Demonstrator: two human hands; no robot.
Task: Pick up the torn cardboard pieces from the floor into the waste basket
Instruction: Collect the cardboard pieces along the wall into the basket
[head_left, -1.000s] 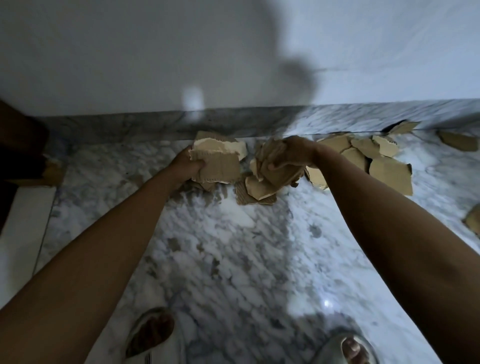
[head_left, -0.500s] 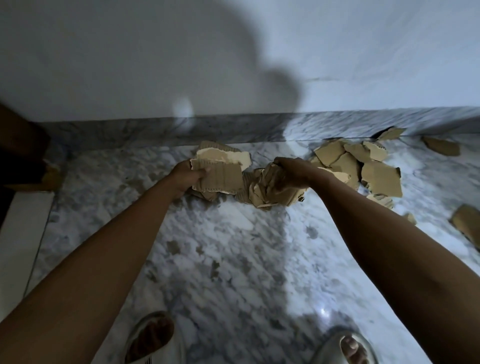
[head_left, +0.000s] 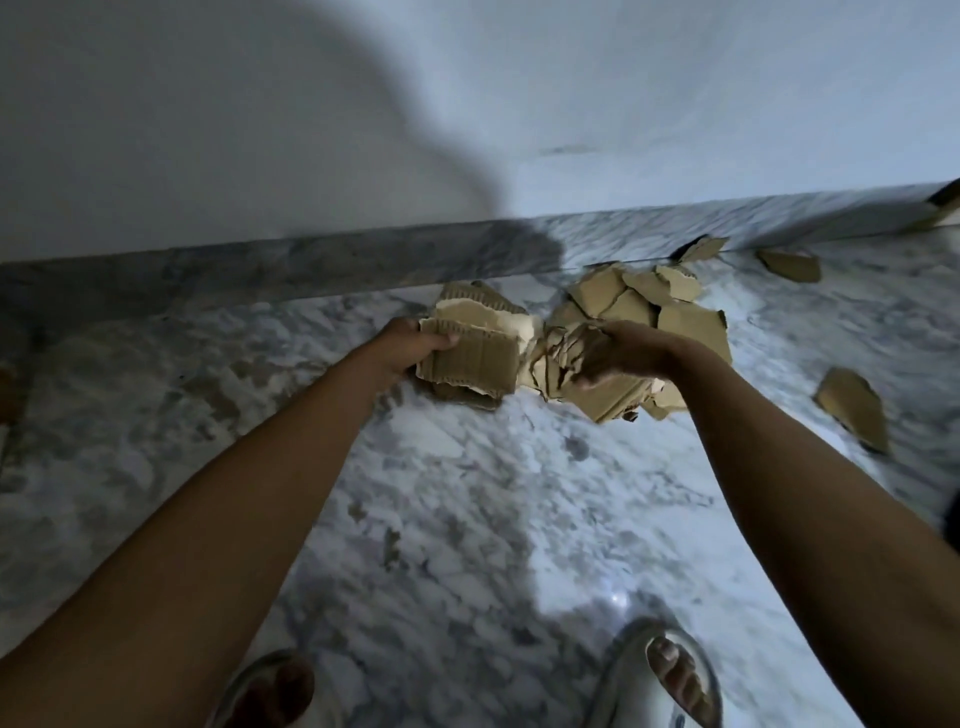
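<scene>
My left hand (head_left: 410, 348) grips a stack of torn brown cardboard pieces (head_left: 478, 358) by its left edge, just above the marble floor. My right hand (head_left: 618, 353) is curled over a second bundle of torn cardboard (head_left: 613, 400), holding it right beside the left stack. Behind my right hand a heap of loose cardboard pieces (head_left: 644, 301) lies on the floor near the wall. A single piece (head_left: 852, 408) lies at the right, and others (head_left: 789, 265) lie by the skirting. No waste basket is in view.
The white and grey marble floor (head_left: 467, 493) stretches toward me. A marble skirting (head_left: 260, 270) and white wall close off the far side. My two sandalled feet (head_left: 670, 675) stand at the bottom edge.
The view has swung left, so the loose pieces sit further right. Both hands still hold their bundles, now pressed closer together, and the right bundle has grown.
</scene>
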